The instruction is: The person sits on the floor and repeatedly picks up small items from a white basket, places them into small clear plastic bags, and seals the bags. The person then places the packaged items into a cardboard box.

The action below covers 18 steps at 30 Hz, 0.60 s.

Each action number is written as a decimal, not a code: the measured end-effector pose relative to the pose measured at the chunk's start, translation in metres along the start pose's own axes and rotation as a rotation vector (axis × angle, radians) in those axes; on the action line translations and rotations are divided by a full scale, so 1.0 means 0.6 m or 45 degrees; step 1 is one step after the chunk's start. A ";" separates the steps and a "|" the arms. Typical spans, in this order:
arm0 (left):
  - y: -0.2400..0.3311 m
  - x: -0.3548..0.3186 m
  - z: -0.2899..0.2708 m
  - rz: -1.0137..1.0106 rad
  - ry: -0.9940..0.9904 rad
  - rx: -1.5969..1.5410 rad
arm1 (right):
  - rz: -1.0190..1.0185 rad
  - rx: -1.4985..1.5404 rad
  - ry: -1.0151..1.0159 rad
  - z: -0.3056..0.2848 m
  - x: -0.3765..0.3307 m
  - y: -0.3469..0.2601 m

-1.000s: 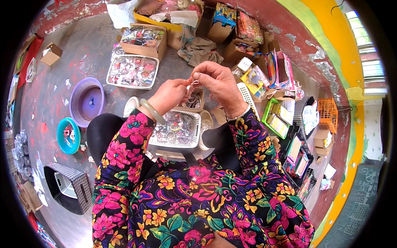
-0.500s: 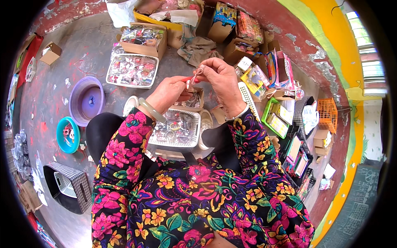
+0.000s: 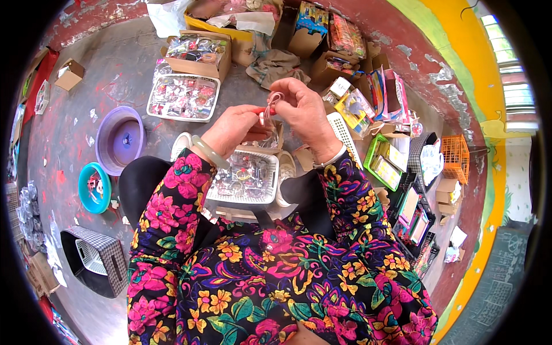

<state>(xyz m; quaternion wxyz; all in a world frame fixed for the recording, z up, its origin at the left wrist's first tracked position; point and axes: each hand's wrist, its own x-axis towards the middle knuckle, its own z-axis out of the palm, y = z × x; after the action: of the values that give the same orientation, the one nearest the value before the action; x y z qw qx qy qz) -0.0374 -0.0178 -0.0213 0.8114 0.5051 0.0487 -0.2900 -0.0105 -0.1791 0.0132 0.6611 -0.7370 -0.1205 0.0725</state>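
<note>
My left hand and my right hand meet in front of me, above a white basket. Between their fingertips is a thin looped pink cord, with small red and white bits beside it. My right thumb and forefinger pinch the loop. My left hand pinches the lower end, close to the red bit; what exactly its fingers grip is partly hidden. Below, the white plastic basket between my feet holds many small clear-wrapped pieces. An opened cardboard box stands just beyond it, partly covered by my hands.
Ahead on the left is another white basket of small packets, near a cardboard box. A purple basin and a turquoise basin stand left. On the right are a green basket, black crates and an orange crate.
My right fingers have shifted slightly and curled closer around the loop. The loop and the small bits below it have turned a little; both hands stay in nearly the same place.
</note>
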 end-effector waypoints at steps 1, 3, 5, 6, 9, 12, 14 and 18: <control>0.001 0.000 -0.001 0.011 0.011 0.007 | -0.034 -0.056 -0.050 -0.002 0.000 -0.002; 0.002 -0.001 -0.002 0.034 0.035 0.022 | -0.104 -0.167 -0.152 -0.007 -0.001 -0.006; 0.003 -0.001 0.001 0.055 0.058 -0.027 | -0.068 -0.194 -0.239 -0.011 -0.003 -0.014; 0.003 0.000 0.002 0.066 0.070 -0.051 | -0.050 -0.207 -0.282 -0.012 -0.004 -0.016; 0.003 0.001 -0.002 0.073 0.102 -0.023 | -0.114 -0.275 -0.386 -0.017 -0.003 -0.015; 0.006 0.002 -0.004 0.056 0.120 0.012 | -0.030 -0.186 -0.362 -0.015 -0.005 -0.018; 0.001 0.006 -0.011 0.060 0.047 -0.013 | -0.206 -0.330 -0.372 -0.011 -0.003 -0.017; 0.007 -0.004 0.002 -0.109 0.006 -0.280 | -0.336 -0.407 -0.431 -0.020 0.005 0.003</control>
<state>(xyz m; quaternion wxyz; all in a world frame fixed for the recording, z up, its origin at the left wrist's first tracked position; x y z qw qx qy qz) -0.0377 -0.0166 -0.0165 0.8488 0.4110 0.1035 -0.3162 -0.0045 -0.1898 0.0129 0.5105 -0.7873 -0.3345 0.0881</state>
